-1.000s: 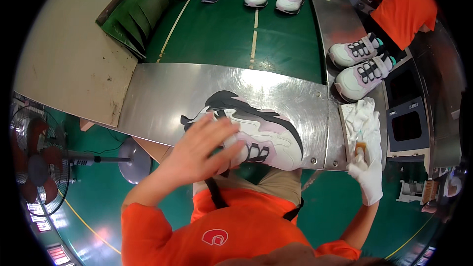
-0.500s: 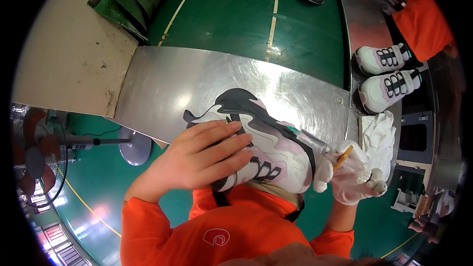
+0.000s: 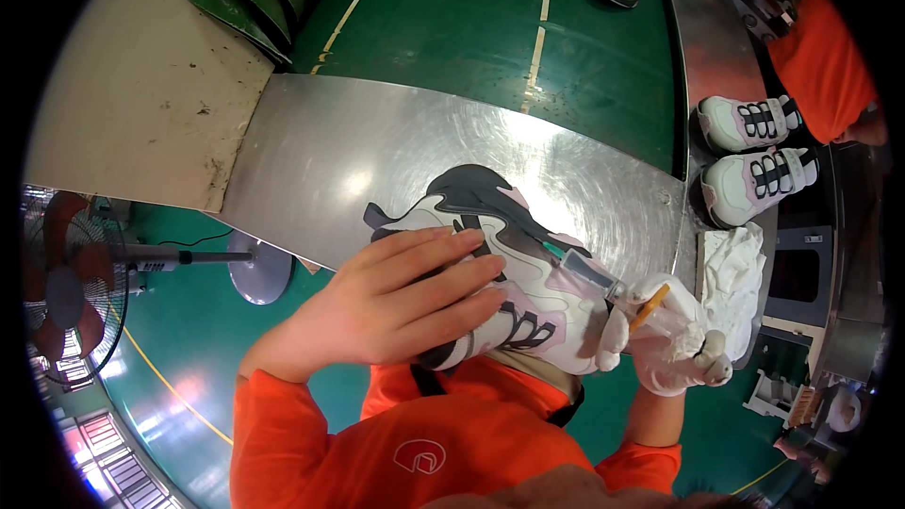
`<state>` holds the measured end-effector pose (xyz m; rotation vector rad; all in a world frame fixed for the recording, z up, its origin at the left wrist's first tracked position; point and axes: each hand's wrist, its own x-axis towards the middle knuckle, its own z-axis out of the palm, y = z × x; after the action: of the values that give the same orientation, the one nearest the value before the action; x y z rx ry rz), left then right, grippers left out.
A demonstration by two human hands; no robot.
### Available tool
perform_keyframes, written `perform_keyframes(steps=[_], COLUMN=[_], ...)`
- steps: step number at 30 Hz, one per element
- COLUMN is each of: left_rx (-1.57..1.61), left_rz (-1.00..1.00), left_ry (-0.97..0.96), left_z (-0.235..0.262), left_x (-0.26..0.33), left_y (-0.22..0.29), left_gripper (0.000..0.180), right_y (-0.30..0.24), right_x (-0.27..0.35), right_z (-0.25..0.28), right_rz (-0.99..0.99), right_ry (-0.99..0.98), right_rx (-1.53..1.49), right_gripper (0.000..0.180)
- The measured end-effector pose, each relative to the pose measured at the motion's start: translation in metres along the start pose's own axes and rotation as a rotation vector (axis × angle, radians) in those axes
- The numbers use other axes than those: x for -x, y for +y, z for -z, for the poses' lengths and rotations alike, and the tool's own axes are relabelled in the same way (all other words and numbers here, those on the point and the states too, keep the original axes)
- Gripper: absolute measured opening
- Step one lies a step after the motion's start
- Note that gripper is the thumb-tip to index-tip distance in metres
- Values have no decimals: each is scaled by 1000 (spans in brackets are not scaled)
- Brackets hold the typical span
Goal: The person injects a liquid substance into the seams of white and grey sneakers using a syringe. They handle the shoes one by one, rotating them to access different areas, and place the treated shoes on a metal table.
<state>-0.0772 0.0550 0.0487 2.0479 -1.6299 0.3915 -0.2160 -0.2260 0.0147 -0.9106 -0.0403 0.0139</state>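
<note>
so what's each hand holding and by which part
The left hand holds the shoe at its ankle; the gloved right hand, a clear, green-tipped tool by its rear end.

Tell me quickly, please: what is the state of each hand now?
Left hand: laid over the shoe, fingers extended; whether it grips cannot be told.
Right hand: gloved, closed, holding a clear tool.

2 shoes [image 3: 745, 187] on metal ledge [image 3: 714, 42]
</note>
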Motion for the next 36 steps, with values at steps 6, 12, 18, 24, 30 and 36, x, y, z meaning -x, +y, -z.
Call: perform_keyframes(steps=[6, 12, 18, 24, 30, 36], left_rx=[-5, -24, -30, -33, -18, -9], left_rz=[-1, -20, -13, -38, -8, 25], left_ry=[-7, -16, 4, 17, 12, -2], left_z=[0, 1, -3, -4, -1, 1], left_x=[0, -2, 3, 2, 0, 1], left_y=[1, 1, 1, 0, 4, 6], left_gripper=[24, 26, 25, 26, 23, 25], right_y=[-4, -22, -46, -54, -45, -42], right_x=[-1, 8, 10, 13, 50, 29], right_z=[1, -8, -17, -11, 19, 7], right_rz=[-46, -120, -253, -214, -89, 180], right_ry=[-40, 100, 140, 16, 169, 244], right_rx=[-40, 76, 185, 165, 223, 197], right_gripper=[112, 110, 109, 104, 108, 97])
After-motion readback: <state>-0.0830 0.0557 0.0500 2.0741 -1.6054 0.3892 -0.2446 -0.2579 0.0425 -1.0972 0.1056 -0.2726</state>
